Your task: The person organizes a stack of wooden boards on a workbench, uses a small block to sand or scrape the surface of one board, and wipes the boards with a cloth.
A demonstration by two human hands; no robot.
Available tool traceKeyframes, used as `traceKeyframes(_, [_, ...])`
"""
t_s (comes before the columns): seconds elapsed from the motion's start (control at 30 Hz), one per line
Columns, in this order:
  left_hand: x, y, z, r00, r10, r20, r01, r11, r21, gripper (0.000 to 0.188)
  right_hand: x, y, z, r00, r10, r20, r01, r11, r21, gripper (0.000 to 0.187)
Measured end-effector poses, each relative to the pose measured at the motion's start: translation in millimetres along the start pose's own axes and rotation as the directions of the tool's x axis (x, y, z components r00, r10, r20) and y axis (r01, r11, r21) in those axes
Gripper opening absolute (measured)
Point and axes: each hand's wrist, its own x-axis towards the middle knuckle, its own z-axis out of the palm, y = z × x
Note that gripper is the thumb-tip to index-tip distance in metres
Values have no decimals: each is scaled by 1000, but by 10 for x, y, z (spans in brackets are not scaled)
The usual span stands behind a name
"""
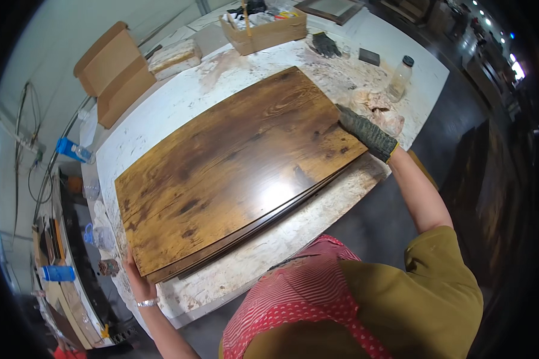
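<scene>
A stack of flat wooden panels (221, 173) with a glossy, dark-streaked brown grain lies slanted across the table in front of me. Edges of lower panels show along its near side. My bare left hand (139, 280), a metal band at its wrist, grips the stack's near left end; its fingers are partly hidden behind the edge. At the opposite end, my right hand (368, 133), in a dark grey glove with a yellow cuff edge, is closed on the panel's right edge, its fingertips partly out of sight.
The stained white table (215, 287) carries an open cardboard box (117, 78), a carton of mixed items (266, 33), a dark glove (325, 45), a grey block (369, 57), a clear jar with a black lid (400, 78) and a crumpled stained cloth (389, 122). Shelving with bottles stands left.
</scene>
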Motion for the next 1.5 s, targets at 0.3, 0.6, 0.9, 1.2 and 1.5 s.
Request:
traceKeyframes(0.3, [276, -875, -585, 963, -265, -52, 227, 897, -378, 52, -94, 187, 210, 896, 440, 57, -300, 508, 807, 46])
traceKeyframes(0.6, [70, -732, -300, 968, -248, -28, 225, 917, -328, 46, -66, 919, 213, 923, 379, 61, -237, 438, 867, 41])
traceKeyframes(0.9, [-204, -783, -573, 948, -288, -138, 214, 895, -391, 46, -361, 655, 266, 912, 387, 137, -298, 395, 869, 37])
traceKeyframes(1.2, [-363, -890, -494, 987, -44, 156, 36, 998, 51, 45, -482, 1098, 131, 964, 256, 73, -207, 546, 812, 35])
traceKeyframes(1.5, [-598, -1025, -458, 893, -204, -400, 93, 955, -280, 35, -537, 1620, -364, 995, -90, 42, 98, 949, -300, 25])
